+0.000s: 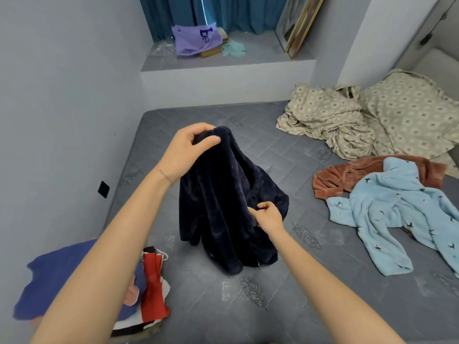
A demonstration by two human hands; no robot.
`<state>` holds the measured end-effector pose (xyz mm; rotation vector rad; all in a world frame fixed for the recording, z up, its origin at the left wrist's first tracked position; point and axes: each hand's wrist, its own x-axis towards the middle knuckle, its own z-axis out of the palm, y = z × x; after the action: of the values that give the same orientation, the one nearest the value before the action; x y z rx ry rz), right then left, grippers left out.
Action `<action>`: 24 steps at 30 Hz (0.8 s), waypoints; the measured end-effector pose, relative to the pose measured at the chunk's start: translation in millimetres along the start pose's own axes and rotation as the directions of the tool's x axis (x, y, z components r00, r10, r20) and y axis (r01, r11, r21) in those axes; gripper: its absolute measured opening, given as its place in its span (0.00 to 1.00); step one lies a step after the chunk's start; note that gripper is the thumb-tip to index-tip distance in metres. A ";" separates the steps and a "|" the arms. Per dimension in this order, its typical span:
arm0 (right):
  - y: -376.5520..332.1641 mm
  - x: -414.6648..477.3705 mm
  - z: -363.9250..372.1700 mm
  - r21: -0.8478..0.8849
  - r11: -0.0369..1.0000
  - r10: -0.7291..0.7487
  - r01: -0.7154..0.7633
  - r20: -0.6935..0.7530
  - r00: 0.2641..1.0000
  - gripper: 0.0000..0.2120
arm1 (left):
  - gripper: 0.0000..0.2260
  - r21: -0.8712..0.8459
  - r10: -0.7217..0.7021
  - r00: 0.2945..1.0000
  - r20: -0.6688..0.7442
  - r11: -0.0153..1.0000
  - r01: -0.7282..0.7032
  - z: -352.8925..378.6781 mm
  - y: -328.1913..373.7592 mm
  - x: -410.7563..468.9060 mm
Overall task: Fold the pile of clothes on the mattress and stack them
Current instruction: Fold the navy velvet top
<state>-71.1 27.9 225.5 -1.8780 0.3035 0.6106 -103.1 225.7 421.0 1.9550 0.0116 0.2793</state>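
The walls are pale grey. At 12 o'clock a raised ledge sits under blue-green curtains. A purple bag lies on the ledge (with blue letters on it). A gold frame leans on the wall at 1 o'clock. A small black square is on the wall at 9 o'clock.

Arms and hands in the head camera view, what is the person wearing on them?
Both forearms are bare, no sleeves in view. A thin chain bracelet sits on the wrist of the left hand. The right hand and wrist carry nothing. No rings, watch or gloves show.
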 end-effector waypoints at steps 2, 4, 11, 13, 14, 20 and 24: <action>-0.1 5.2 -3.6 -0.010 1.000 -0.028 0.027 -0.004 1.000 0.17 | 0.05 0.000 -0.026 0.998 -0.050 1.000 0.026 -7.1 -7.6 -1.1; -2.9 8.1 -11.7 -0.006 0.998 -0.067 0.067 0.005 0.998 0.19 | 0.05 -0.022 -0.073 0.989 -0.128 0.997 0.071 -15.3 -19.6 -2.3; -35.3 14.6 -45.9 0.282 0.957 -0.083 0.065 0.051 0.995 0.16 | 0.04 -0.091 -0.227 0.869 -0.440 0.974 0.209 -31.8 -63.3 -2.3; -42.9 17.1 -52.3 0.271 0.960 -0.108 0.076 0.105 0.989 0.10 | 0.06 -0.136 -0.265 0.848 -0.459 0.964 0.227 -31.3 -69.7 -0.9; -44.9 16.8 -55.8 0.289 0.954 -0.136 0.084 0.166 0.977 0.08 | 0.07 -0.162 -0.279 0.837 -0.471 0.960 0.229 -31.4 -71.7 -0.1; -50.5 13.7 -69.0 -0.071 0.934 -0.308 0.350 0.335 0.891 0.14 | 0.05 -0.210 -0.300 0.800 -0.520 0.953 0.221 -36.9 -74.7 6.7; -54.2 22.1 -59.9 -0.355 0.779 -0.510 0.517 0.121 0.851 0.12 | 0.05 -0.203 -0.272 0.803 -0.531 0.960 0.191 -36.8 -70.9 12.1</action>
<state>-10.6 -4.9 273.1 -2.1983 -0.3710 0.3149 -90.0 288.8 372.1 1.6484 0.5968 0.6605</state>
